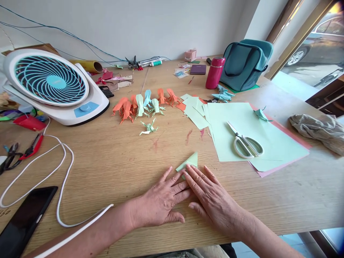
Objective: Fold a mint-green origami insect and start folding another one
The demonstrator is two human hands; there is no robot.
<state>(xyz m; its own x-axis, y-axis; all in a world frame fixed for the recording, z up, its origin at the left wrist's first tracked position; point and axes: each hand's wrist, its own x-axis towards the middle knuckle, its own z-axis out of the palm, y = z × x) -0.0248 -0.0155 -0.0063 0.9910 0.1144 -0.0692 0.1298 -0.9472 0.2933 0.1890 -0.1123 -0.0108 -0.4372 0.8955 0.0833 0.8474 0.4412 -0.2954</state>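
A small folded piece of pale green paper [191,160] lies on the wooden table, close to its front edge. My left hand [168,197] rests flat with fingers spread, its fingertips on the lower part of the paper. From the right, my right hand [209,195] presses its stretched fingers on the same paper, overlapping the left fingertips. Both hands hide the paper's lower part. Beyond them stands a group of folded paper figures in orange, green and blue, with one green paper figure [148,126] in front.
White-handled scissors [247,146] lie on large green sheets [223,125] at right. A fan [53,82] stands at left, near a white cable [66,157] and a phone [29,218]. A pink bottle [215,73] and teal bag [243,66] stand at the back right.
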